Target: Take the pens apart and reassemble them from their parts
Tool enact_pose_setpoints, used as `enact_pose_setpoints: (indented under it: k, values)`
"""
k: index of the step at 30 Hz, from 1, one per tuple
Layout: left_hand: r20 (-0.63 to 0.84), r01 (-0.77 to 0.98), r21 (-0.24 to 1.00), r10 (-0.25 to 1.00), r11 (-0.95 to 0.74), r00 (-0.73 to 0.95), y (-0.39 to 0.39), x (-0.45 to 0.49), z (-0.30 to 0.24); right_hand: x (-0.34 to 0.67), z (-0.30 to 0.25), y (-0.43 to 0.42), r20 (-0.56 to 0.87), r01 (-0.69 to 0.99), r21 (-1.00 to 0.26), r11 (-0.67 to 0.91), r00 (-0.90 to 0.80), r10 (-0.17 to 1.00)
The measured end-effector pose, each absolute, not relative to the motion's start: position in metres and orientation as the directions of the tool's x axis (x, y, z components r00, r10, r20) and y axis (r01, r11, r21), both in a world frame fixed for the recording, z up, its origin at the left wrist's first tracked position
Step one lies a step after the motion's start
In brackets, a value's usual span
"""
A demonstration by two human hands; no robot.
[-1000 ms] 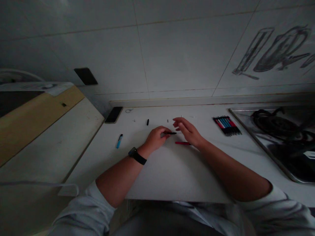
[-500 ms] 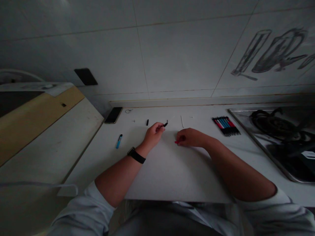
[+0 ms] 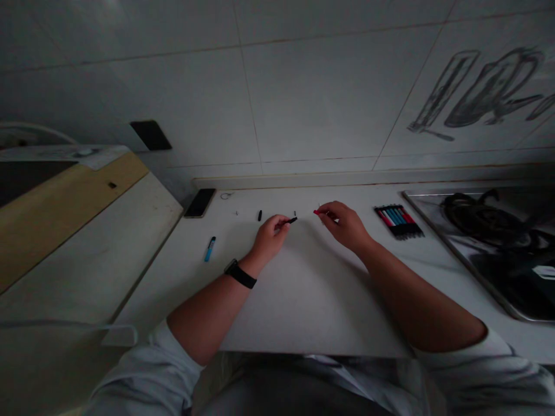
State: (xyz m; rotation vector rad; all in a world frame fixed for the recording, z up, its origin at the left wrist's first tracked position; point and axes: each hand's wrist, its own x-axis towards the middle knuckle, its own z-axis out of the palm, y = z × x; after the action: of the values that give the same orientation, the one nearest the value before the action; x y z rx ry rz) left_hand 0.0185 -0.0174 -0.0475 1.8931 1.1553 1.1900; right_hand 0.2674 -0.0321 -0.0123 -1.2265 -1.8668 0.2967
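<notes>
My left hand (image 3: pixel 269 236), a watch on its wrist, is closed in a pinch on a small black pen part (image 3: pixel 293 220) that sticks out to the right. My right hand (image 3: pixel 342 224) pinches a short red pen part (image 3: pixel 316 212), with most of it hidden by the fingers. On the counter between the hands is a tiny dark piece (image 3: pixel 295 213). Left of the left hand lie a short black cylinder (image 3: pixel 259 215) and a tiny metal-looking bit (image 3: pixel 237 214). A blue and black pen-like piece (image 3: pixel 210 249) rests nearer to me.
A row of red, white and blue pens (image 3: pixel 399 222) lies to the right, beside the gas stove (image 3: pixel 477 242). A phone (image 3: pixel 200 203) and a thin ring (image 3: pixel 226 196) lie at the back left. A pale cabinet (image 3: pixel 87 248) borders the counter (image 3: pixel 295 306) on the left.
My right hand has moved away from me and slightly right with the red part, now covering the thin white stick. My left hand has barely moved.
</notes>
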Motion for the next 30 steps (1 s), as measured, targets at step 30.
enact_pose_setpoints:
  k: [30]
  values:
    - [0.316, 0.473, 0.752, 0.881, -0.459, 0.354, -0.021, 0.018, -0.044, 0.253, -0.022, -0.041, 0.453, 0.713, -0.268, 0.648, -0.5, 0.738]
